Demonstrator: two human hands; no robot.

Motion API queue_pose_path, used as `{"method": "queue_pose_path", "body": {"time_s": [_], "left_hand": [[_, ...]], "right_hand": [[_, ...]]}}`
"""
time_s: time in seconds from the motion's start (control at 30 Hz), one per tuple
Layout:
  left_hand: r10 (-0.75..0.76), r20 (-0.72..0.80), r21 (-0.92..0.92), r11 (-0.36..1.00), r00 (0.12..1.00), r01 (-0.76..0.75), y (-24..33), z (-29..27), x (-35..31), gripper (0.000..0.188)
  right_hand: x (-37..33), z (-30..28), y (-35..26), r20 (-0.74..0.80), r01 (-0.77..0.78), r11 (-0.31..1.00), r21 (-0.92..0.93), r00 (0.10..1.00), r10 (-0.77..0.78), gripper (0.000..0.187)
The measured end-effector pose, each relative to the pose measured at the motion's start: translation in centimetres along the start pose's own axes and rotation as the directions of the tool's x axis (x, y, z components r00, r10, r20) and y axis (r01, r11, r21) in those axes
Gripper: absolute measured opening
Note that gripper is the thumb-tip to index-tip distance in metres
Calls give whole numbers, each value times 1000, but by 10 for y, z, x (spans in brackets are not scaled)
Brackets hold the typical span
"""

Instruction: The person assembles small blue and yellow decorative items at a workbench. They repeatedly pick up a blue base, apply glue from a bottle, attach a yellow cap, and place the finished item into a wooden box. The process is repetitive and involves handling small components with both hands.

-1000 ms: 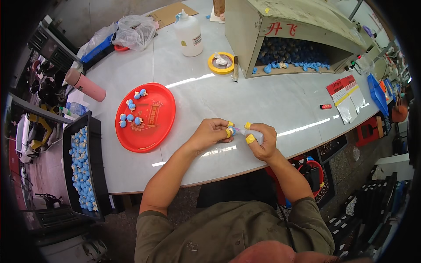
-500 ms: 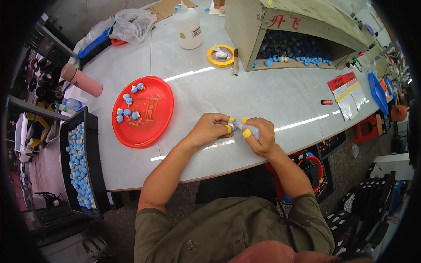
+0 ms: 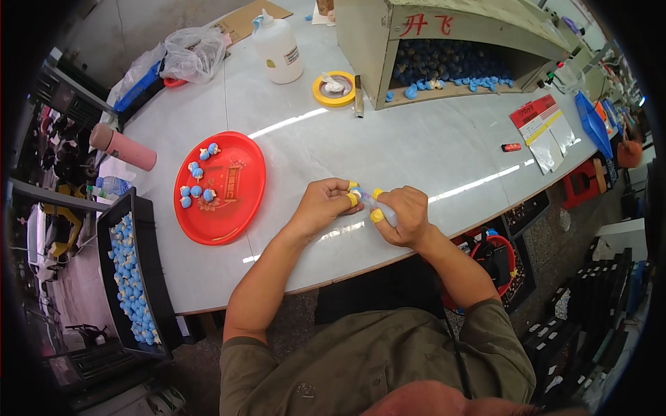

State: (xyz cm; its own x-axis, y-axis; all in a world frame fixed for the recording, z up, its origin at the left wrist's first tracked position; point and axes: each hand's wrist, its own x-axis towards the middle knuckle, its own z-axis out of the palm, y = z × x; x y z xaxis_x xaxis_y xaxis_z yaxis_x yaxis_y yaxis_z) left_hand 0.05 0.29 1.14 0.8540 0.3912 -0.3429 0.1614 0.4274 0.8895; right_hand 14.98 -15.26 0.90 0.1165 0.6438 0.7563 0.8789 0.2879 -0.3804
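My left hand [image 3: 327, 206] pinches a small blue and white figure piece [image 3: 356, 191] between thumb and fingertips, just above the table near its front edge. My right hand [image 3: 404, 213] is closed around a small translucent squeeze bottle [image 3: 386, 213], its narrow tip pointing at the piece. Whether tip and piece touch is too small to tell. Yellow tape wraps the thumb and a fingertip of each hand. To the left, a red plate [image 3: 239, 217] carries several little blue pieces [image 3: 196, 191] with pale parts.
At the left table edge hangs or stands a black tray [image 3: 154, 288] full of blue pieces. A pink flask [image 3: 123, 147], a white bottle [image 3: 277, 52] and yellow tape roll [image 3: 334, 98] stand farther back. A grey-green cabinet [image 3: 365, 52] holds many dark blue pieces. Packets [image 3: 542, 132] lie right.
The whole view has shifted slightly. My right hand has tilted the squeeze bottle, so its tip now shows between my hands. My left hand still pinches the piece.
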Motion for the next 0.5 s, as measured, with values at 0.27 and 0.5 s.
{"method": "queue_pose_path", "body": {"time_s": [0.27, 0.5], "left_hand": [[11, -22, -27, 1000, 1000, -12, 0, 1, 0, 26], [-4, -48, -30, 1000, 999, 2, 5, 6, -1, 28]], "right_hand": [[2, 0, -2, 5, 9, 1000, -22, 1000, -9, 21], [-1, 3, -2, -5, 18, 1000, 11, 1000, -18, 20]]}}
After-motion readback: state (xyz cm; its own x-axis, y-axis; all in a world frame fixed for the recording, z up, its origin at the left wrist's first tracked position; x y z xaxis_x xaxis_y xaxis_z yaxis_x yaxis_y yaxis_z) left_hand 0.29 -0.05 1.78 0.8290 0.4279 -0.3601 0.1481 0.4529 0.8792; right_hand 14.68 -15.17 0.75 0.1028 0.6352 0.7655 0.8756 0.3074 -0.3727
